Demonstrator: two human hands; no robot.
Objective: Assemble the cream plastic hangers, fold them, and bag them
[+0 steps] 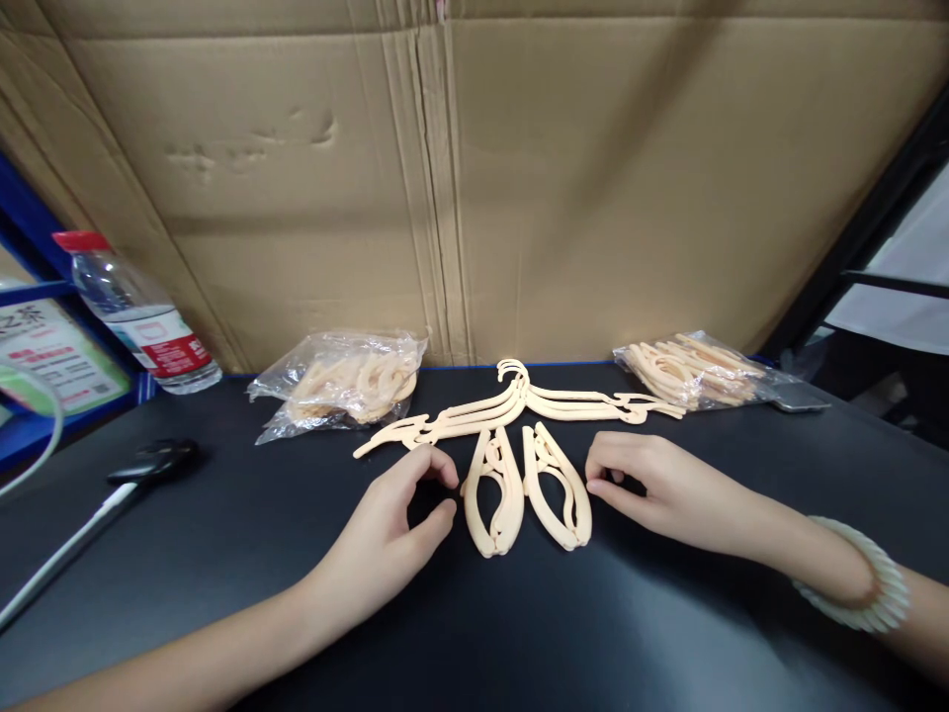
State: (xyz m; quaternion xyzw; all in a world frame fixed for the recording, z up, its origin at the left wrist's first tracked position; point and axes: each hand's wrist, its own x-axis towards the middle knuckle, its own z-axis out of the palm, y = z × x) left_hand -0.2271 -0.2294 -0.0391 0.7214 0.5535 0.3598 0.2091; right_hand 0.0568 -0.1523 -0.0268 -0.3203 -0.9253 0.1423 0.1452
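Two folded cream-coloured plastic hangers lie side by side on the dark table: the left folded hanger (511, 504) and the right folded hanger (545, 514). My left hand (396, 514) rests just left of the first, thumb and fingers curved and apart with nothing between them. Beside the right one is my right hand (652, 485), loosely curled, its fingertips close to the hanger's outer edge; whether they touch it I cannot tell. Nothing shows in its grasp. Behind the folded pair lie several unfolded hangers (481, 407), nested together with their hooks pointing away from me.
Clear plastic bags of folded hangers lie at the back left (348, 381) and back right (693, 371). A red-capped water bottle (148, 326) stands far left, near a black device (155, 460) with a white cable (66, 559). A cardboard panel (593, 178) rises behind the table.
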